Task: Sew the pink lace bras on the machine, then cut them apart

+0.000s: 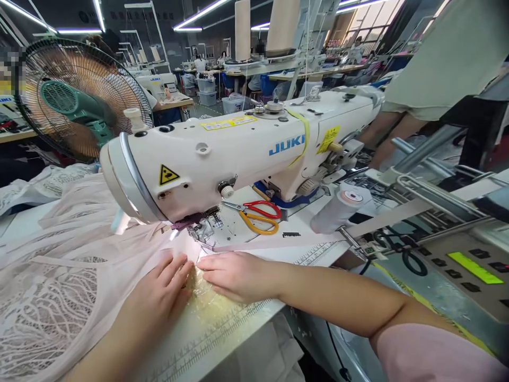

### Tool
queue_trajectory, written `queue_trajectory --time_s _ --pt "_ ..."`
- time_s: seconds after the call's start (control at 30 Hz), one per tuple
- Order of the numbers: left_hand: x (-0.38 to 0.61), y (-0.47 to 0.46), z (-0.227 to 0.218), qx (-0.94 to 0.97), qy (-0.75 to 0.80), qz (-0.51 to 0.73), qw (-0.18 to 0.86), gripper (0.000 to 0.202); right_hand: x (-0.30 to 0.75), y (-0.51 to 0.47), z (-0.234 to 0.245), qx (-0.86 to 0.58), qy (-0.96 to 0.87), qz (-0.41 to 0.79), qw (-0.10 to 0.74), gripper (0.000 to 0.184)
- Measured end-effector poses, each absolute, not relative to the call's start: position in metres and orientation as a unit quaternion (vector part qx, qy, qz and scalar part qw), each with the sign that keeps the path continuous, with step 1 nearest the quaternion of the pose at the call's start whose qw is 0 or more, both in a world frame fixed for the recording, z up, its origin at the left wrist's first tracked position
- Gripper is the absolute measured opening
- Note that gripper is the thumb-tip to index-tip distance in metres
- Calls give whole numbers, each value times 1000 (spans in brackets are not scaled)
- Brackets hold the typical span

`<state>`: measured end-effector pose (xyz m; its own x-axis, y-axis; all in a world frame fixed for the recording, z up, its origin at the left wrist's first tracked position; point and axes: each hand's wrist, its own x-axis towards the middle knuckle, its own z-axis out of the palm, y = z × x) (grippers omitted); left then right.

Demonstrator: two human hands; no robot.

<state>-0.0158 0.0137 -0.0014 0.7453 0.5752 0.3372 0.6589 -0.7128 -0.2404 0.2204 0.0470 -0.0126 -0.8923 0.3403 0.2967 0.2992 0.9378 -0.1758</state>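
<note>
A white JUKI sewing machine [222, 143] stands across the table, its needle area [199, 228] just beyond my hands. Pale pink fabric [135, 233] with a lace panel [47, 313] spreads over the left side and runs up to the machine's foot. My left hand [159, 286] lies on this fabric, its fingers stretched toward the needle area. My right hand [234, 273] rests opposite, fingers extended and fingertips on a light edge of material; its thumb is hidden. Between and below the hands is a shiny yellowish patch [207, 302] on the table.
Scissors with red and orange handles [260, 217] lie on the machine bed. Right of them stands a thread cone [342, 207]. A control panel [469, 270] sits at far right, a fan [79, 101] at left. A person in light clothing [437, 69] stands behind the machine.
</note>
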Motion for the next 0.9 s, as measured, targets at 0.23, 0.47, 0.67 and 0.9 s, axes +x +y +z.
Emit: queue_trajectory --time_s 0.23,0.47,0.67,0.9 --pt "-26 25 -3 -918 -340 -115 168 32 222 49 -15 -156 -970 73 173 24" --pt "-29 25 -1 -916 -363 -100 142 35 222 50 -17 -151 -968 80 185 22" --pt "-31 27 0 -918 -366 -90 126 37 223 49 -13 -152 -968 88 180 22" --pt "-38 33 -1 -907 -412 -71 52 42 223 49 -9 -151 -967 117 166 18"
